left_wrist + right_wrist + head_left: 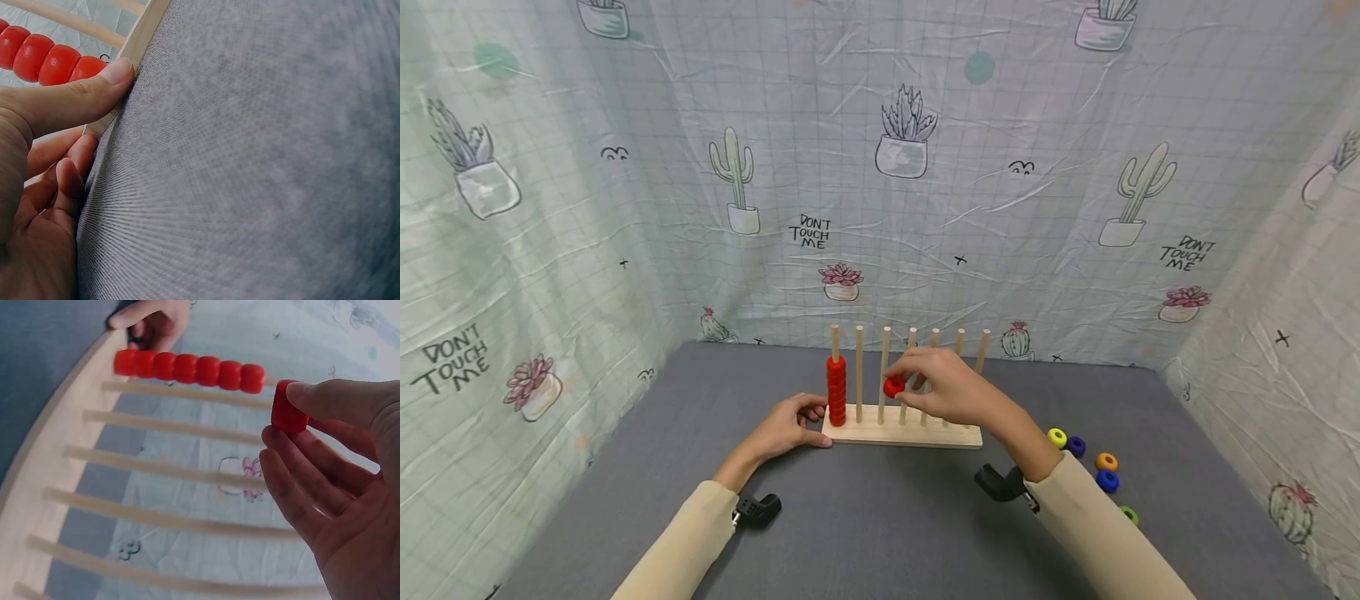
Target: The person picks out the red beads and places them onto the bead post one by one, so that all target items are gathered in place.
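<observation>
A wooden peg stand [902,432] with a row of upright pegs stands on the grey table. Its leftmost peg carries a stack of red beads [837,392], with the peg's top bare above them. At the left end of the base, my left hand [784,429] grips the wood, thumb [94,94] along the front edge and fingers behind. My right hand [947,387] pinches a single red bead [289,407] between thumb and fingers, above the base and in front of the middle pegs. The other pegs [187,430] hold no beads.
To the right, by my right forearm, several loose beads lie on the table: a yellow bead [1057,437], a purple bead [1076,447], an orange bead [1107,462], a blue bead [1107,481] and a green bead [1130,516]. A patterned curtain [955,208] surrounds the table.
</observation>
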`<state>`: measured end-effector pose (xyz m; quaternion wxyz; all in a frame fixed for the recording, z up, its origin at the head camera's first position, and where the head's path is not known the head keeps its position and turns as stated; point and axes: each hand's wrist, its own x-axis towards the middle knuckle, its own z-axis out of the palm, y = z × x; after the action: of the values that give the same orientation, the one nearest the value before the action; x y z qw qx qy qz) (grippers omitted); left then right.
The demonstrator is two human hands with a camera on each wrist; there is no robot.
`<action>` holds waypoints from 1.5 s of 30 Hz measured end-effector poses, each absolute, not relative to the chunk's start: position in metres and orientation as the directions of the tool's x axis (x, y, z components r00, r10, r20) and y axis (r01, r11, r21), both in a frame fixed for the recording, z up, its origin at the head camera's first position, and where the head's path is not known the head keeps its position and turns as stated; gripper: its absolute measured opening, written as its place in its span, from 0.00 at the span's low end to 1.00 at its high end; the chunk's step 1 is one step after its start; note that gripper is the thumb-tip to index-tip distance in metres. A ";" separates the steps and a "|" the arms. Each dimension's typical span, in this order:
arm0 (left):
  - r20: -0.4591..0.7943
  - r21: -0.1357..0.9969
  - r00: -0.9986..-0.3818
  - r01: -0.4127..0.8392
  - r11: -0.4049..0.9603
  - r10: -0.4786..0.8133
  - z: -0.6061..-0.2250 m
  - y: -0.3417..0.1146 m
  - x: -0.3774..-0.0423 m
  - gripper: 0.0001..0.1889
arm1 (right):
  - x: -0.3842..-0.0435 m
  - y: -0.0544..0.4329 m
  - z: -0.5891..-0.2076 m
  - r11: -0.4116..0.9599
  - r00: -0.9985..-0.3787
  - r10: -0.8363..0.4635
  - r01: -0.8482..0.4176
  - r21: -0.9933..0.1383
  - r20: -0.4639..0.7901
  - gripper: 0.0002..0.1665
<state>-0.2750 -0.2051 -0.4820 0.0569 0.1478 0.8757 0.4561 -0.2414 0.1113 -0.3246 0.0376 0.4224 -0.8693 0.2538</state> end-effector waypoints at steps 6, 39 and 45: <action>0.043 0.814 -0.949 0.214 0.540 0.311 -0.483 -0.205 -0.276 0.40 | -0.246 0.094 -0.309 0.517 -0.637 -0.719 -0.757 -0.399 0.278 0.17; 0.034 0.820 -0.950 0.204 0.534 0.311 -0.483 -0.205 -0.277 0.40 | -0.273 0.044 -0.255 0.471 -0.594 -0.718 -0.798 -0.375 0.363 0.17; 0.030 0.821 -0.948 0.204 0.533 0.316 -0.482 -0.205 -0.276 0.40 | -0.282 0.039 -0.256 0.496 -0.616 -0.714 -0.780 -0.380 0.332 0.18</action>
<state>-0.2761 -0.2052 -0.4818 0.0609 0.1487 0.8733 0.4599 -0.2817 0.0389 -0.2561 0.0651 0.4333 -0.8625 0.2530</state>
